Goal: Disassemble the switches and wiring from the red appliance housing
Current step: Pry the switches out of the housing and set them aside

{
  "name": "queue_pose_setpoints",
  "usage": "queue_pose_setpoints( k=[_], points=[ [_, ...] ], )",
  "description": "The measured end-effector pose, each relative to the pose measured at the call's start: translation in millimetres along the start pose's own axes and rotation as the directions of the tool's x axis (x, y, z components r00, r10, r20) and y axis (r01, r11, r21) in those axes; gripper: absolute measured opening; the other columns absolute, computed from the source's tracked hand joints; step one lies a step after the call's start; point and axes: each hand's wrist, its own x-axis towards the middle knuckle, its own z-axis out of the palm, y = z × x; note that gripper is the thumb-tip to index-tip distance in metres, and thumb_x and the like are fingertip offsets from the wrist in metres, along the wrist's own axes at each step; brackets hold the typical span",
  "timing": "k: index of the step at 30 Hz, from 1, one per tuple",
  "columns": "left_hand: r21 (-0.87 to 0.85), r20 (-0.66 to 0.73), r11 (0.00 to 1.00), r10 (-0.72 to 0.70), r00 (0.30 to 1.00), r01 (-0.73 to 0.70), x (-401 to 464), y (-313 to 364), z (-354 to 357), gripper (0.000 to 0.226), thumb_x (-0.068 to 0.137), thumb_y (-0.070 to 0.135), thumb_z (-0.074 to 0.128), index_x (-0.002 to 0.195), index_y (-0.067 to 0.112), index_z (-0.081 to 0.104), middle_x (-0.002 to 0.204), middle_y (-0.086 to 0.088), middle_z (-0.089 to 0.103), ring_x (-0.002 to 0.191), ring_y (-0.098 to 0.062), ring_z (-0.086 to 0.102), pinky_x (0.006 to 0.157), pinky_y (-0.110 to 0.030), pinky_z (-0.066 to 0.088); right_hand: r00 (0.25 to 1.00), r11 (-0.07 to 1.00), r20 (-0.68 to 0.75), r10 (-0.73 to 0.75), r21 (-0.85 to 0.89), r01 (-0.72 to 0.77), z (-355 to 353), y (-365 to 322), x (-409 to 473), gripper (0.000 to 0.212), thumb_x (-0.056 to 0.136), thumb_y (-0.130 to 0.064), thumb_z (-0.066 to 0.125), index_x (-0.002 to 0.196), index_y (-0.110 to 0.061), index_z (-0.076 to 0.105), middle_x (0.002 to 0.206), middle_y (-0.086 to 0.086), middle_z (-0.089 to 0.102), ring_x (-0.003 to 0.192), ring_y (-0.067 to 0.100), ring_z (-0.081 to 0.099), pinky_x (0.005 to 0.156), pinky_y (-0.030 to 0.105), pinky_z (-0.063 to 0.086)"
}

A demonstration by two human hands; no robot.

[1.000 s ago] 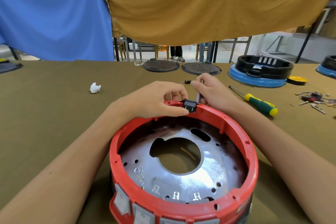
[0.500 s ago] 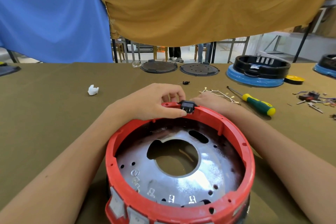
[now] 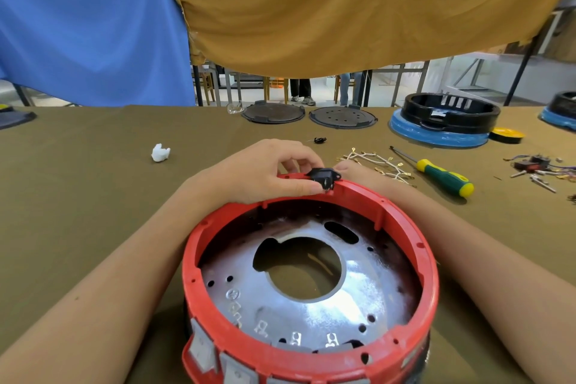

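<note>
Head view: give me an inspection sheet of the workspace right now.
Surface: olive cloth table.
Job's things: red housing upright; black socket at its far rim.
Clutter: screwdriver, removed switches, white scrap.
Hands: left hand pinches the socket; right hand mostly hidden behind the rim.
Cables: white wire bundle lying loose.
Surroundings: blue and tan drapes, black-and-blue housing.
</note>
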Motion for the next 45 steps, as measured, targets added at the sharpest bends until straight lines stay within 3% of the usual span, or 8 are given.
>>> queue_pose_setpoints(
  k=[5, 11, 17, 22, 25, 32, 40, 45],
  points=[
    [-0.016, 0.001, 1.0, -0.008, 1.0, 0.008, 0, 0, 1, 0.022, 0.088, 0.048, 0.066, 0.109, 0.039, 0.066, 0.101, 0.02, 0.062, 0.095, -0.004, 0.058, 0.076, -0.01, 0.045, 1.0, 1.0, -0.007, -0.014, -0.021, 0.014, 1, 1, -2, 0.035, 0.1, -0.005, 0.049, 0.067, 0.0, 0.059, 0.065, 0.016, 0.054, 0.061, 0.018, 0.047, 0.065, 0.032, 0.037],
    [-0.017, 0.006, 1.0, -0.013, 1.0, 0.013, 1, -1, 1, 0.025, 0.087, 0.05, 0.067, 0.11, 0.038, 0.066, 0.1, 0.018, 0.063, 0.094, -0.004, 0.059, 0.076, -0.013, 0.046, 0.778, 0.956, -0.561, -0.283, -0.099, 0.276, 2, -12, -12, 0.043, 0.105, -0.024, 0.044, 0.062, -0.017, 0.041, 0.056, -0.003, 0.041, 0.052, 0.01, 0.039, 0.052, 0.025, 0.027],
    [-0.025, 0.015, 1.0, 0.007, 1.0, -0.007, 0, -1, 1, 0.016, 0.09, 0.046, 0.067, 0.104, 0.051, 0.062, 0.101, 0.024, 0.063, 0.097, -0.003, 0.058, 0.076, -0.01, 0.045, 0.984, 0.991, -0.174, -0.042, 0.118, 0.063, 10, -13, -10, 0.046, 0.104, -0.02, 0.048, 0.09, 0.022, 0.063, 0.076, 0.029, 0.055, 0.069, 0.025, 0.045, 0.065, 0.032, 0.032],
    [-0.089, 0.007, 0.996, -0.002, 1.0, 0.002, 1, -2, 0, 0.019, 0.091, 0.042, 0.067, 0.107, 0.034, 0.067, 0.1, 0.021, 0.064, 0.095, -0.007, 0.059, 0.076, -0.014, 0.046, 0.992, 0.95, -0.017, 0.126, 0.29, -0.116, 8, -8, -3, 0.029, 0.101, -0.003, 0.047, 0.075, -0.01, 0.056, 0.079, 0.005, 0.054, 0.085, 0.023, 0.055, 0.084, 0.032, 0.051],
    [-0.132, 0.004, 0.991, -0.012, 1.0, 0.012, 1, -1, 0, 0.021, 0.088, 0.044, 0.067, 0.105, 0.033, 0.068, 0.098, 0.02, 0.065, 0.096, -0.008, 0.061, 0.075, -0.019, 0.047, 0.99, 0.961, -0.006, 0.141, 0.24, -0.135, 8, -10, -1, 0.035, 0.101, -0.005, 0.048, 0.07, -0.022, 0.05, 0.063, -0.007, 0.057, 0.06, 0.002, 0.053, 0.055, 0.011, 0.041],
    [-0.234, -0.024, 0.972, -0.013, 1.0, 0.007, 1, -6, 1, 0.019, 0.089, 0.036, 0.07, 0.105, 0.025, 0.071, 0.1, 0.009, 0.069, 0.097, -0.01, 0.063, 0.077, -0.021, 0.051, 0.975, 0.956, -0.194, 0.109, 0.288, -0.05, 2, -1, -8, 0.05, 0.099, -0.038, 0.054, 0.058, -0.01, 0.055, 0.041, -0.01, 0.04, 0.037, 0.005, 0.034, 0.047, 0.025, 0.029],
    [-0.266, -0.045, 0.964, -0.03, 0.999, 0.017, -2, -7, 2, 0.017, 0.089, 0.035, 0.072, 0.102, 0.026, 0.069, 0.096, 0.012, 0.07, 0.093, -0.009, 0.065, 0.078, -0.019, 0.052, 0.985, 0.475, -0.166, 0.04, 0.871, 0.128, -21, -30, -29, 0.01, 0.099, -0.002, 0.052, 0.091, -0.008, 0.053, 0.074, 0.009, 0.06, 0.053, 0.012, 0.051, 0.05, 0.022, 0.05],
    [-0.168, -0.045, 0.984, -0.062, 0.997, 0.054, -1, -5, 2, 0.024, 0.087, 0.049, 0.068, 0.102, 0.03, 0.067, 0.095, 0.011, 0.07, 0.088, -0.006, 0.067, 0.076, -0.021, 0.051, 0.949, 0.837, -0.259, -0.181, 0.466, 0.286, -29, -37, -43, 0.019, 0.1, -0.036, 0.056, 0.105, -0.022, 0.069, 0.087, -0.002, 0.063, 0.053, 0.009, 0.041, 0.045, 0.022, 0.036]
  ],
)
